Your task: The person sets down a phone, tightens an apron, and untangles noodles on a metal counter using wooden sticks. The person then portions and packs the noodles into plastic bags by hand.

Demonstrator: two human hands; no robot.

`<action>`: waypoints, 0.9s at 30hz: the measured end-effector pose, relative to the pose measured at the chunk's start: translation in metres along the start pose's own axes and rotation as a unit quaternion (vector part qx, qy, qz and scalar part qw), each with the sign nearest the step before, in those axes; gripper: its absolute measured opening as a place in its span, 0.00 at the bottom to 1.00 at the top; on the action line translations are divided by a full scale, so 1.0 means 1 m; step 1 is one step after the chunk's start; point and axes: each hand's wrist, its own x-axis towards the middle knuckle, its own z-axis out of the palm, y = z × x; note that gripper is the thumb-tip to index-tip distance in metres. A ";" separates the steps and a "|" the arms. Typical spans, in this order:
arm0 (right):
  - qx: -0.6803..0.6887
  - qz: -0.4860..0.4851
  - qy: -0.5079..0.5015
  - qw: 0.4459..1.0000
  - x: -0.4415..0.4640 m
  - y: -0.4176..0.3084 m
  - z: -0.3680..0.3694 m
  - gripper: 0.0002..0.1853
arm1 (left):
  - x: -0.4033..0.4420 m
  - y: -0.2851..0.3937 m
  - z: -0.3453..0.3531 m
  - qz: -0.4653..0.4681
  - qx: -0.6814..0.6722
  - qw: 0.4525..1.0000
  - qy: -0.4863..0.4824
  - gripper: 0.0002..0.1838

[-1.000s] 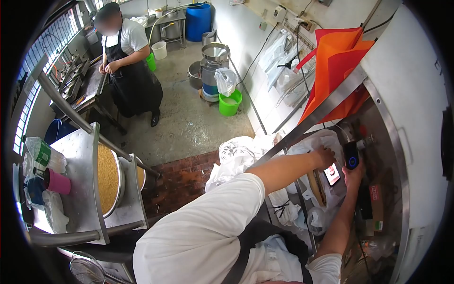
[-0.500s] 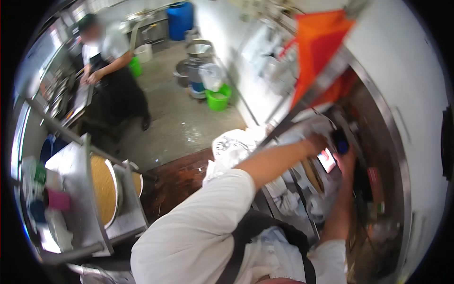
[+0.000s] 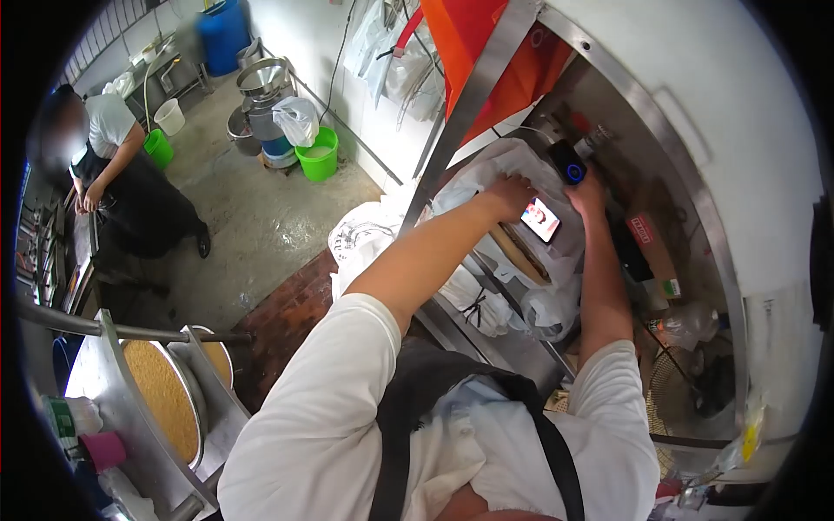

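My right hand (image 3: 588, 193) is closed around a small black device (image 3: 567, 162) with a glowing blue ring; a white cable runs near its top. Over the edge of a clear plastic bag (image 3: 512, 154), my left hand (image 3: 509, 197) has its fingers bent, and what they hold, if anything, is hidden. Between the two hands is a phone (image 3: 540, 220) with its screen lit, close to my left fingers. Below it, a long brown cardboard-like piece (image 3: 521, 254) lies among the bags on the shelf.
A metal post (image 3: 473, 108) and an orange bag (image 3: 469, 56) stand close to my left forearm. Right of the shelf lies a red-and-brown box (image 3: 651, 247). Across the floor, a co-worker (image 3: 130, 174) stands at a counter. Large pans of yellowish grain-like food (image 3: 161, 395) sit at left.
The view has swung to the right, so everything appears farther left, and the picture is sharper. The black device remains in my right hand, its blue ring now clearly visible.
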 end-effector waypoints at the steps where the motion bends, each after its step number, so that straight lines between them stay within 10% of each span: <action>1: -0.014 0.003 0.004 1.000 0.005 0.005 0.002 0.42 | 0.001 0.002 -0.002 -0.003 -0.005 1.000 -0.027 0.45; 27: -0.039 -0.090 -0.069 0.993 0.062 0.063 0.070 0.40 | -0.007 0.000 0.000 0.009 -0.016 1.000 0.009 0.40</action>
